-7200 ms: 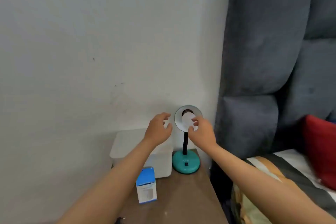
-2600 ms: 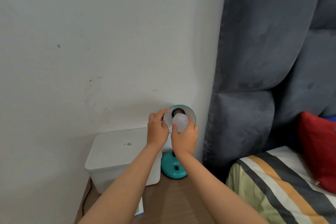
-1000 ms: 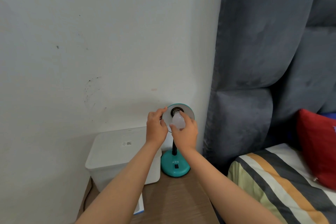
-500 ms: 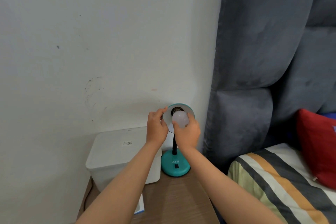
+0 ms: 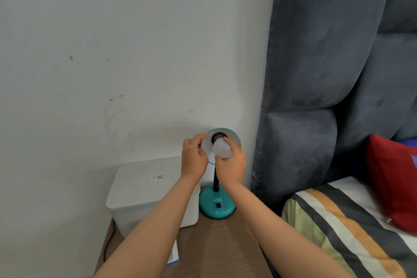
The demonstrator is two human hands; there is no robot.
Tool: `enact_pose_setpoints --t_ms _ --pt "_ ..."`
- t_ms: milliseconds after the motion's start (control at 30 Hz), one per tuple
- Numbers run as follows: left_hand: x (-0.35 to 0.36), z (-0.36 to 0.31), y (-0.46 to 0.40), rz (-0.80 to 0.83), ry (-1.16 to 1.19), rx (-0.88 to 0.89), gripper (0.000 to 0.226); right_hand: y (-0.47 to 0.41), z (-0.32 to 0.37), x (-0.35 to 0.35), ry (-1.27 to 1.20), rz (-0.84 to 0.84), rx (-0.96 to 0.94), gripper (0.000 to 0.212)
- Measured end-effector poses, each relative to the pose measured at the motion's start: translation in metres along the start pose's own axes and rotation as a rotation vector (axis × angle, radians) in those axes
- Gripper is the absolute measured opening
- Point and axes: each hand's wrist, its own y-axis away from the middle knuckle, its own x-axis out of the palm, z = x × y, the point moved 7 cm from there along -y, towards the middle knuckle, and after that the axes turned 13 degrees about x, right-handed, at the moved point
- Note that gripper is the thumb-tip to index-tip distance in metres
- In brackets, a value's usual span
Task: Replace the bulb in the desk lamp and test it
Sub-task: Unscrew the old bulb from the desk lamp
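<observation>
A teal desk lamp stands on the bedside table, its round base marked ATN and its shade tilted toward me. A white bulb sits at the dark socket inside the shade. My right hand grips the bulb from below and the right with its fingertips. My left hand holds the shade's left rim, thumb and fingers pinching it. The lamp's black neck is partly hidden behind my right wrist.
A white lidded plastic box stands left of the lamp against the wall. A small blue-and-white carton lies under my left forearm on the wooden table. A grey padded headboard, striped bedding and a red pillow lie to the right.
My right hand's fingers have shifted around the bulb, as in twisting it at the socket. My left hand stays on the shade's rim.
</observation>
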Motion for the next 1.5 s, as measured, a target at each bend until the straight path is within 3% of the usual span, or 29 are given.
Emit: enact_pose_setpoints --t_ms 433,833,1000,1267,1500 --pt "0.000 -0.001 -0.001 -0.007 0.009 -0.006 0.051 -0.004 0.000 -0.003 0.025 -0.064 0.007 0.051" --pt "-0.004 -0.008 0.001 -0.013 0.008 -0.025 0.051 0.000 0.009 -0.005 0.102 -0.002 -0.138 0.051" --pt "-0.003 -0.007 0.000 -0.001 0.005 -0.037 0.050 0.001 0.009 -0.013 0.057 -0.022 -0.088 0.051" --pt "-0.008 -0.004 0.003 0.095 0.052 -0.070 0.049 0.024 0.001 -0.030 -0.028 0.085 -0.049 0.055" --pt "-0.033 -0.008 0.063 0.137 -0.017 -0.106 0.047 0.071 -0.023 -0.037 -0.058 0.114 -0.022 0.052"
